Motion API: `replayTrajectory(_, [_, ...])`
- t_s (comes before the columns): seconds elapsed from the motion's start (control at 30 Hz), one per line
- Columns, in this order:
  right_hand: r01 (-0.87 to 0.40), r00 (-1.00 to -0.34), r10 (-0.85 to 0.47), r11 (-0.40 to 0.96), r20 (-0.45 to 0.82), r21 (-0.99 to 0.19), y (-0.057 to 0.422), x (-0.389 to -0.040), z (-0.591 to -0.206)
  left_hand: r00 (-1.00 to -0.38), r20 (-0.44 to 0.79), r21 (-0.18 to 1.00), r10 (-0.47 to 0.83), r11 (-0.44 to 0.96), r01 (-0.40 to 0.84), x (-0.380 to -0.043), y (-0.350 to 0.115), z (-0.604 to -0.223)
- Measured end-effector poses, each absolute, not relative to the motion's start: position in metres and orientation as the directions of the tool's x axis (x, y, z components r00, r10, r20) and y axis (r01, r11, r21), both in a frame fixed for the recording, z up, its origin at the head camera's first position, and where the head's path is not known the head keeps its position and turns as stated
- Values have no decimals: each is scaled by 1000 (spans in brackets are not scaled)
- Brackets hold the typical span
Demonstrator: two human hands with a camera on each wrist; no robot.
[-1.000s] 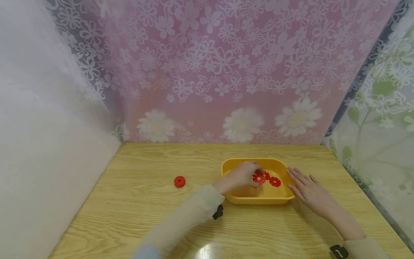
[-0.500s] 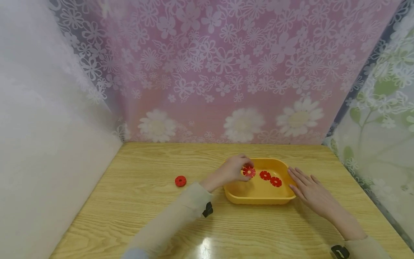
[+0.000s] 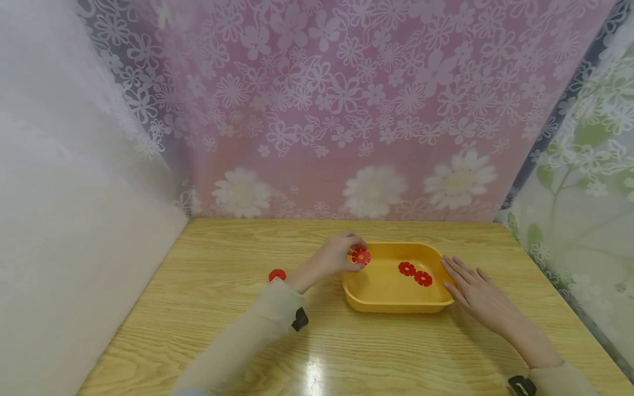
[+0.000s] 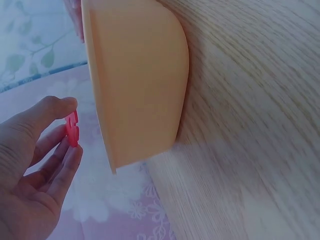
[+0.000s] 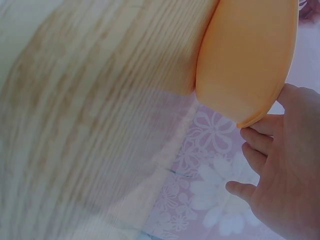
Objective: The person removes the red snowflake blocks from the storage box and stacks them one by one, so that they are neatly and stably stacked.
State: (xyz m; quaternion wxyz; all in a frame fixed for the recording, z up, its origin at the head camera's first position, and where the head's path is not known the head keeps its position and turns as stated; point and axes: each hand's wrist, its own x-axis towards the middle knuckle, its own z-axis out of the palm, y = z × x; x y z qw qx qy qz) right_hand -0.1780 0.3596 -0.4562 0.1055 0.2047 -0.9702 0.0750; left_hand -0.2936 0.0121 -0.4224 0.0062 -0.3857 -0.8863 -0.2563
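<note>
Between thumb and fingertips my left hand (image 3: 333,257) pinches a red notched plastic disc (image 3: 361,257) above the left rim of a yellow basin (image 3: 396,307). In the left wrist view the same notched disc (image 4: 72,131) is seen edge-on, apart from the basin wall. My right hand (image 3: 479,297) rests on the basin's right rim, its fingers fairly straight. Inside the basin lie two more red notched discs, a left one (image 3: 406,268) and a right one (image 3: 423,278), close together. Partly behind my left forearm is a red round piece (image 3: 277,274) on the table.
The basin stands on a wood-grain table (image 3: 238,247). A pink floral curtain (image 3: 317,110) closes off the back. There is a pale wall (image 3: 89,192) on the left and a leafy print sheet (image 3: 584,165) on the right.
My left hand has moved left from the middle of the basin to its left rim, carrying the red notched disc. The right hand has stayed on the right rim.
</note>
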Motion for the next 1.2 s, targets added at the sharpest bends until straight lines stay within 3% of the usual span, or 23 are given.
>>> replayTrajectory(0.2, [-421,-887,-389,903,249,-88,359,-178,-457,-730,211,512,650,562,649,-291,-7,-421])
replayTrajectory(0.8, [-423,-888,-389,900,246,-104,360,-177,-458,-789,256,558,558,582,592,-293,-70,-429])
replayTrajectory(1.2, [-424,-888,-389,899,247,-108,360,-177,-460,-846,252,526,470,667,527,-294,-110,-434])
